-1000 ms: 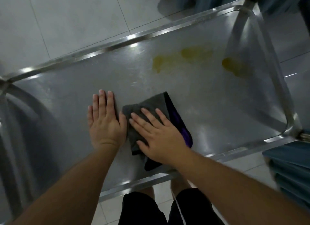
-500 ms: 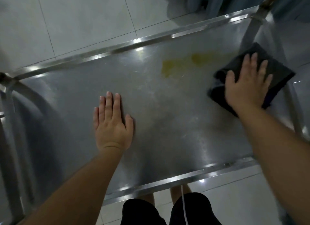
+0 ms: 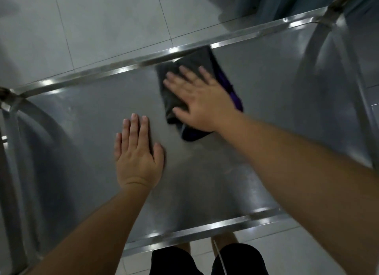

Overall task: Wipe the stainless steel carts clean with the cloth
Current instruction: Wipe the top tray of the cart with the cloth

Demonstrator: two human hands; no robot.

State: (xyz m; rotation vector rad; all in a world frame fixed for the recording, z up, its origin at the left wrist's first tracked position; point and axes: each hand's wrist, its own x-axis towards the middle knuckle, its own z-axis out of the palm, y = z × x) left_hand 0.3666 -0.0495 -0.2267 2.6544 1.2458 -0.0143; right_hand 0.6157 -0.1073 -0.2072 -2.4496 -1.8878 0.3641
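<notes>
Across most of the view stretches the stainless steel cart (image 3: 256, 114), its flat top shelf framed by bright raised rims at the far and near edges and by curved handle tubes at the left and right ends. Below it lies a pale tiled floor (image 3: 102, 28), and past the near edge the person's dark shorts (image 3: 172, 262) show. Near the far edge, about midway along it, sits the folded cloth (image 3: 192, 61), dark grey with a purple layer showing at its right side and its far corner touching the rim. On it presses the right hand (image 3: 202, 101), fingers straight and spread, palm down. Toward the shelf's middle, just left of the cloth, the left hand (image 3: 138, 157) rests flat on bare steel, fingers straight and together.
</notes>
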